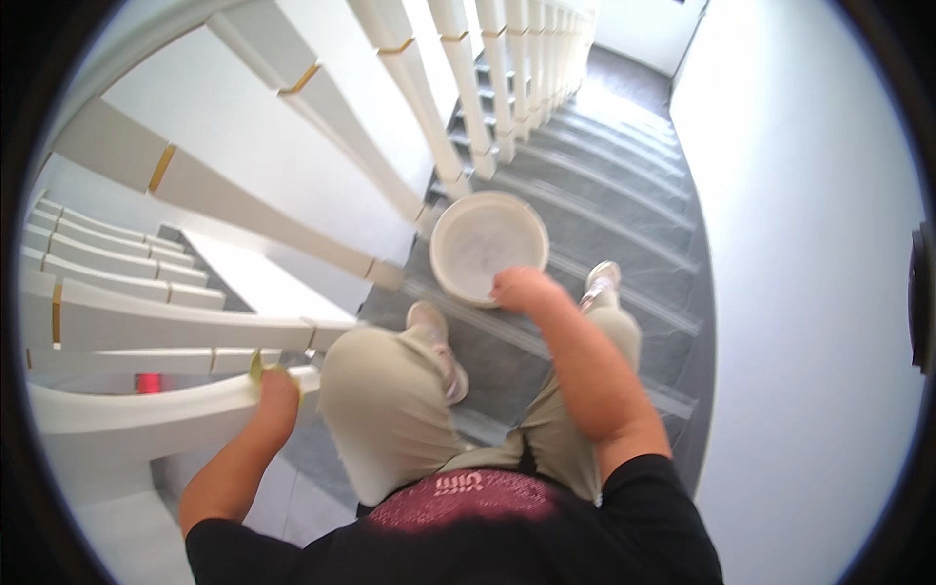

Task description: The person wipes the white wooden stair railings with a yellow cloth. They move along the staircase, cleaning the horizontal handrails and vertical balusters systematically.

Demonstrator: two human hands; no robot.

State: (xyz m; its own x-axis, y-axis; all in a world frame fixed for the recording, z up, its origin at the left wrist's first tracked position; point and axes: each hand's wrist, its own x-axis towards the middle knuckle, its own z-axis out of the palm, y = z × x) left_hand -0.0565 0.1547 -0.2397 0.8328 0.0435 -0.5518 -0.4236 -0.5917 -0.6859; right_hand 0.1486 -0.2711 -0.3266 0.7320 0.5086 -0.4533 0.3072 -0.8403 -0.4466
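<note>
My left hand (278, 397) is closed on a yellow-green cloth (256, 365) and presses it around a white wooden baluster (168, 406) at the lower left. A cream plastic bucket (488, 245) with cloudy water in it is in front of my feet, by the foot of the balusters. The near rim of the bucket is in the grip of my right hand (528, 287); its fingertips are partly hidden. Both my knees are bent, with one shoe (437, 344) left of the bucket and the other (603, 278) on its right.
Grey stair treads (607, 197) with pale nosing strips curve away to the upper right. White balusters (409, 88) with gold bands line the left side. A white wall (797, 292) borders the right. Something red (148, 382) shows beyond the balusters at left.
</note>
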